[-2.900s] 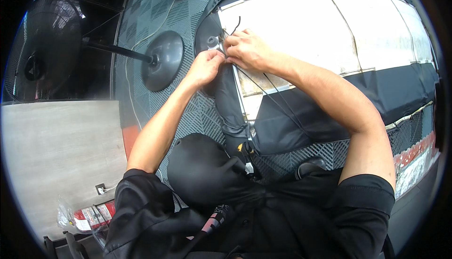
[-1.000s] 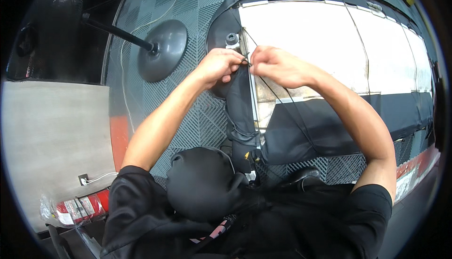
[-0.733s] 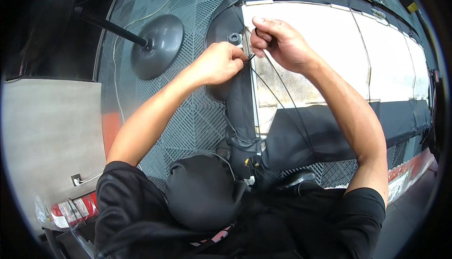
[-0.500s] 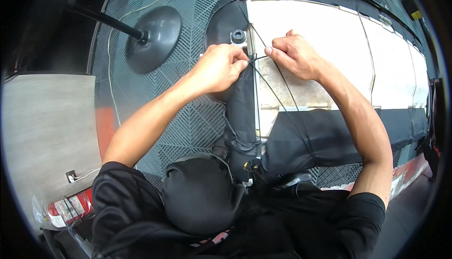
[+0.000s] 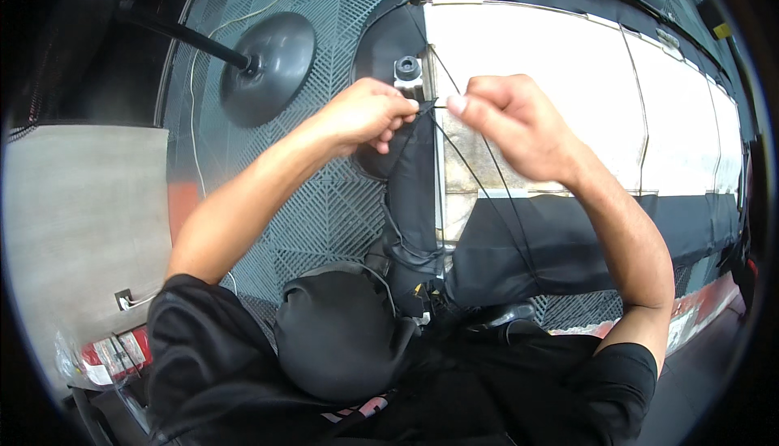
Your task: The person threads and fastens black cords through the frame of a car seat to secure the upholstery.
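Observation:
A large padded piece, probably a seat part, lies with a black cover wrapped round its edges and a stained white backing facing up. Thin black cord runs across its left end in crossing lines. At that edge, my left hand is closed, pinching the cord between thumb and forefinger. My right hand is closed over the white backing, its thumb and bent fingers on a short stretch of cord drawn between both hands. A round black knob-like fitting on a metal bracket sits just beyond my left fingers.
To the left, a round black stand base with a pole rests on grey ribbed floor tiles. A pale cable trails along the floor. A light grey panel stands at far left, above a red plastic-wrapped package.
My right hand has come nearer me and turned, its fingers more curled. My left hand has shifted slightly left, still pinching the cord at the edge.

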The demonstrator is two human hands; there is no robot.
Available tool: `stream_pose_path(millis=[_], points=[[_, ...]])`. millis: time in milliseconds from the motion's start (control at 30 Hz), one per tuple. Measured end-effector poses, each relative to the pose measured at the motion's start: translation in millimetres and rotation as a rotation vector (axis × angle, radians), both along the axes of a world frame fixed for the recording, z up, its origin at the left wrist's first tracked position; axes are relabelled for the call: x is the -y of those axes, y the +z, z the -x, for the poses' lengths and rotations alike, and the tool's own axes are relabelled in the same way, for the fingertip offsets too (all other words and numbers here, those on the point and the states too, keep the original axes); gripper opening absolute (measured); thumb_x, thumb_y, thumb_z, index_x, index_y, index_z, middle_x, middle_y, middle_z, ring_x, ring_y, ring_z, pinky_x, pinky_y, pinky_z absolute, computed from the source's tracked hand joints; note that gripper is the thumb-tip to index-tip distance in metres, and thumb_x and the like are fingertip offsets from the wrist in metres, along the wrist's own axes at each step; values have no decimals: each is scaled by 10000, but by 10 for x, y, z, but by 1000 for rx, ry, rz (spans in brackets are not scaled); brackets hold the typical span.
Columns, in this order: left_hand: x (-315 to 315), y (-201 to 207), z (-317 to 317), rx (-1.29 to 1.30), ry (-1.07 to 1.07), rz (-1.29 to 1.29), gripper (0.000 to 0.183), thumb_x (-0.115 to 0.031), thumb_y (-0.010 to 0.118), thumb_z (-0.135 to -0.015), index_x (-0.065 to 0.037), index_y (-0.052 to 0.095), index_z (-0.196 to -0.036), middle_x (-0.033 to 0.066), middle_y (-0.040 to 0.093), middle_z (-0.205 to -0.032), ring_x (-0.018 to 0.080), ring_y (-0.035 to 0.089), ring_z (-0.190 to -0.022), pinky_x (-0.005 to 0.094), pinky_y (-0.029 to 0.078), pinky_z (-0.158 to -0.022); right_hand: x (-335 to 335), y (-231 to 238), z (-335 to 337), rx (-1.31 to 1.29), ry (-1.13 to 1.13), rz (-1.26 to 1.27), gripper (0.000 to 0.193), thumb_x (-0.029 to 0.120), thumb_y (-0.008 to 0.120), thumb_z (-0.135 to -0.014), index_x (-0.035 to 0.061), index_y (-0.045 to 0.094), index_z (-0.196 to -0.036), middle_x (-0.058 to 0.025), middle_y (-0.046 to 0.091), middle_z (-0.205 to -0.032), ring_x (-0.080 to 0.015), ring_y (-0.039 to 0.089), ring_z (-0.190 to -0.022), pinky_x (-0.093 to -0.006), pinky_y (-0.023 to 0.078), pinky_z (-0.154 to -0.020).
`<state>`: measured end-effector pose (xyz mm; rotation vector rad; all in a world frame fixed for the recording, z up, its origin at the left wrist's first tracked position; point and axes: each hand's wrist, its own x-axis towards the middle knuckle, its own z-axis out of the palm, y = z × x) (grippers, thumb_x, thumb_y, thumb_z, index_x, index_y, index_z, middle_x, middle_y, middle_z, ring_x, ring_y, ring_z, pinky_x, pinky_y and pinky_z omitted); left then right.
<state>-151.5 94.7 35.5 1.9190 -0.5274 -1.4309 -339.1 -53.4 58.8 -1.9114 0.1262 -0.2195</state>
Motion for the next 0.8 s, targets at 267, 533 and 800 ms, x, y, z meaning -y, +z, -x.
stream_pose_path(millis=[267,533,800], points=[[-117,-138,311,-552,483,348,172,-106,607,-991,46,669,-1040,11,622,-774,85,578,-635,206,498,-613,-852,96,-101,265,239,444,271,179,599,-897,-6,655,-707,-198,642,-679,-369,644,-687,-485,483,-770],[-139,-195,218,-140,137,532,239,-160,623,-973,23,628,-1128,111,677,-1084,182,678,-963,302,576,-800,-490,273,-557,-2,-41,-236,326,190,556,-921,-76,668,-768,-222,655,-698,-362,677,-689,-463,537,-661],[-231,-266,252,-160,131,613,214,-115,631,-967,46,680,-1099,64,690,-877,149,666,-785,288,559,-721,-684,347,-375,239,128,253,290,150,534,-921,-60,656,-762,-246,659,-733,-411,678,-736,-488,556,-711]])
